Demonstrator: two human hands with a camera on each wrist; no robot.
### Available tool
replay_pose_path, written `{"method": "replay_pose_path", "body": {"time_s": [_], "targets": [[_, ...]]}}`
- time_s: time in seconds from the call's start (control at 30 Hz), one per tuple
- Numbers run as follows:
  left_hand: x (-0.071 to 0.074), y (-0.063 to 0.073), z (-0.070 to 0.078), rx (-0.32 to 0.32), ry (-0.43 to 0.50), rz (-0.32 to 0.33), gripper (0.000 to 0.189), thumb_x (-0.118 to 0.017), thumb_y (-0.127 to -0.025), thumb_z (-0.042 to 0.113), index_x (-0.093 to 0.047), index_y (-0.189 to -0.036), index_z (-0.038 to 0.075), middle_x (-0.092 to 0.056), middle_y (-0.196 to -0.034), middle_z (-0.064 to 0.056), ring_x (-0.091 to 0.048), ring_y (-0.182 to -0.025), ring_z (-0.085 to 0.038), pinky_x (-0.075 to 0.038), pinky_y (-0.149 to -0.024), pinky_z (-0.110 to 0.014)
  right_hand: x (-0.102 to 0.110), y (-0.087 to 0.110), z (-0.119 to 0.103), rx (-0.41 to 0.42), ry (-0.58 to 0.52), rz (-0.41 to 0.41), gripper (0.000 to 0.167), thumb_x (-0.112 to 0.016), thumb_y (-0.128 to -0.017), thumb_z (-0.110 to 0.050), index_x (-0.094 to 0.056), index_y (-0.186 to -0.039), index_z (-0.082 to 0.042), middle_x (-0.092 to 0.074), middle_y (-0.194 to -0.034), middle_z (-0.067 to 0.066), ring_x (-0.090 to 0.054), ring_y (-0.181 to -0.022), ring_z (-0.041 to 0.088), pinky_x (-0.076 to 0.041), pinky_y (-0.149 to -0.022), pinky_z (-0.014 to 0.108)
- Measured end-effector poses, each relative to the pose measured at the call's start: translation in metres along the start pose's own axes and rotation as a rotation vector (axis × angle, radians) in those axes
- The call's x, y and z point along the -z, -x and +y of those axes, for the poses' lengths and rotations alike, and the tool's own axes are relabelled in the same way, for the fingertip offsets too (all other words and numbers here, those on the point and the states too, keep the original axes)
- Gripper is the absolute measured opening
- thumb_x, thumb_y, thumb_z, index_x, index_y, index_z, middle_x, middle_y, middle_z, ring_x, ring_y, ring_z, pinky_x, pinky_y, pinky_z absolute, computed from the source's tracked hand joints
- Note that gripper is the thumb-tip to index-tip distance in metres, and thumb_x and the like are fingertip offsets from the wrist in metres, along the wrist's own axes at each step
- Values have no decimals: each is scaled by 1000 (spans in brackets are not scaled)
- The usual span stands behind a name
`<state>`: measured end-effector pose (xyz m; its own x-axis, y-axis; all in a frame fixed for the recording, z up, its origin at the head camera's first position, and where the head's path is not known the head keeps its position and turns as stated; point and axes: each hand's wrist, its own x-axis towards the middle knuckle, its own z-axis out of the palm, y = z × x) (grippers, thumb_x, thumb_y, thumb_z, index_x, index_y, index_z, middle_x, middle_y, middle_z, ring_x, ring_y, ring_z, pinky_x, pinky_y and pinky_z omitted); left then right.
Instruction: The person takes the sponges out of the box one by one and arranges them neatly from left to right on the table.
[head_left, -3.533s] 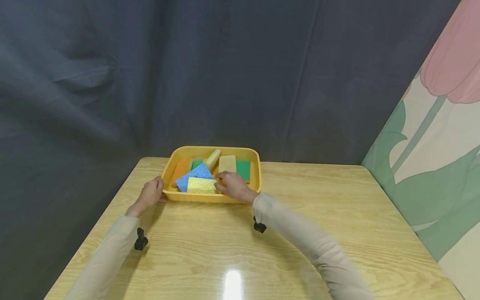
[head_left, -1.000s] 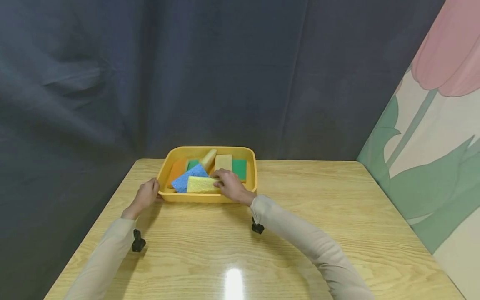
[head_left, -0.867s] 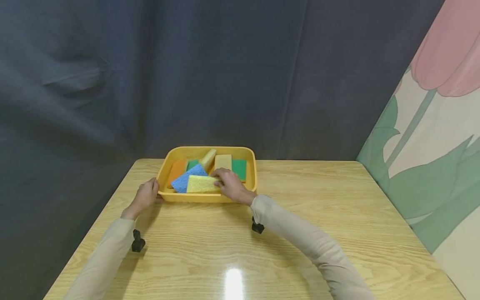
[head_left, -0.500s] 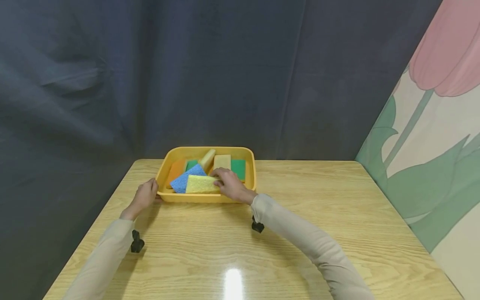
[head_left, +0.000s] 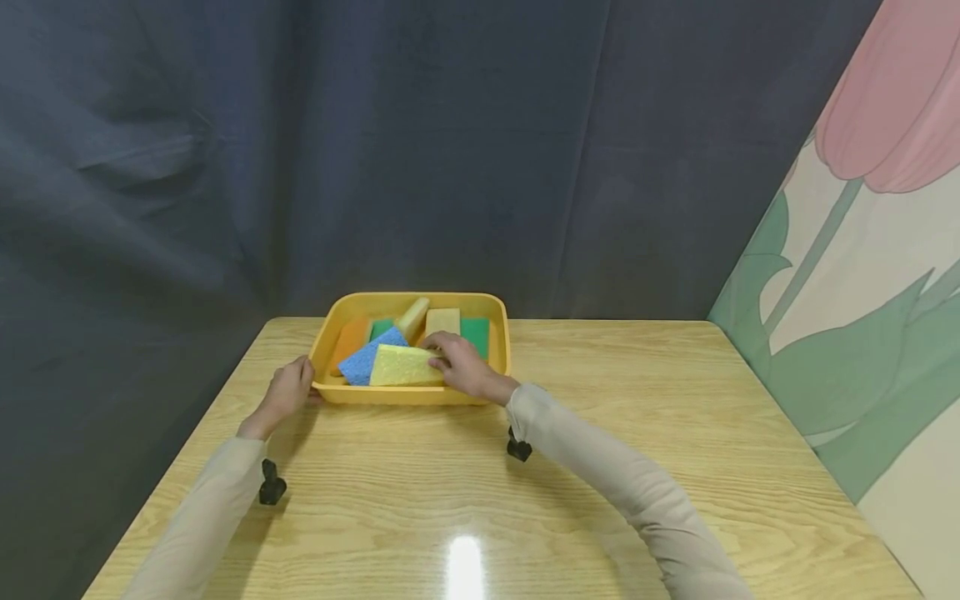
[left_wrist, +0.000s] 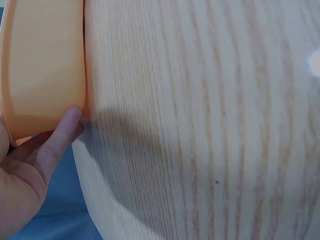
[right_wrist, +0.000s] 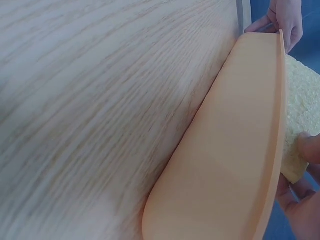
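Observation:
A yellow sponge [head_left: 405, 366] stands at the front of a shallow yellow plastic tray [head_left: 408, 397], its right end pinched by my right hand [head_left: 467, 365]. In the right wrist view, thumb and fingers hold that sponge [right_wrist: 301, 107] just behind the tray's front wall. My left hand [head_left: 283, 392] grips the tray's left front corner; in the left wrist view, one fingertip of that hand [left_wrist: 30, 172] presses low on the tray wall [left_wrist: 45, 65]. Just behind the yellow sponge lies a blue sponge [head_left: 369, 357], tilted and partly covered by it.
Also in the tray are an orange sponge [head_left: 349, 340], a green piece [head_left: 475, 335], a beige sponge [head_left: 442, 321] and a pale yellow one leaning up [head_left: 412, 317]. The tray sits at the wooden table's [head_left: 390, 483] back edge, before a dark curtain [head_left: 450, 167].
My right hand has closed on the yellow sponge's right end, and the sponge has risen a little and tilted up. The left hand stays at the tray corner. The head view has shifted slightly.

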<state>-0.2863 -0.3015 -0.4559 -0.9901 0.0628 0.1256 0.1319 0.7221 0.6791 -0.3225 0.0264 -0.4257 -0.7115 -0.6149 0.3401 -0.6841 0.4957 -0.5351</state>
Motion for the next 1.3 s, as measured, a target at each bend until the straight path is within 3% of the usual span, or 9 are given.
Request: {"method": "replay_pose_path", "body": {"time_s": [0.23,0.4,0.87,1.3], "targets": [[0,-1,-2,-12,-26,15,38,-23,-108,11,-51,-112,-15,-61,-96,-33,-70,-78,-39,-62,-63,-40,3,1,4,47,24,5,34,-59,-98,-1,-61,-132,-4,-65,-115,9,-60,-95,19,-53,-84,31],[0,0,-2,-18,-36,15,37,-23,-109,11,-51,-107,-13,-62,-91,-29,-70,-78,-39,-61,-62,-40,6,3,7,35,14,21,31,-60,-98,-2,-62,-129,-2,-65,-116,9,-62,-98,19,-54,-85,30],[0,1,0,-20,5,-6,39,-22,-109,11,-49,-114,-17,-60,-98,-34,-70,-79,-40,-62,-64,-41,16,7,13,40,13,81,31,-61,-98,-4,-62,-128,0,-65,-118,12,-63,-99,21,-55,-82,31],[0,2,0,-10,28,-16,40,-22,-109,13,-49,-116,-16,-59,-100,-34,-69,-85,-42,-62,-66,-40,31,11,20,32,1,93,38,-66,-95,-6,-59,-132,-1,-66,-117,11,-63,-91,21,-55,-77,32]]}}
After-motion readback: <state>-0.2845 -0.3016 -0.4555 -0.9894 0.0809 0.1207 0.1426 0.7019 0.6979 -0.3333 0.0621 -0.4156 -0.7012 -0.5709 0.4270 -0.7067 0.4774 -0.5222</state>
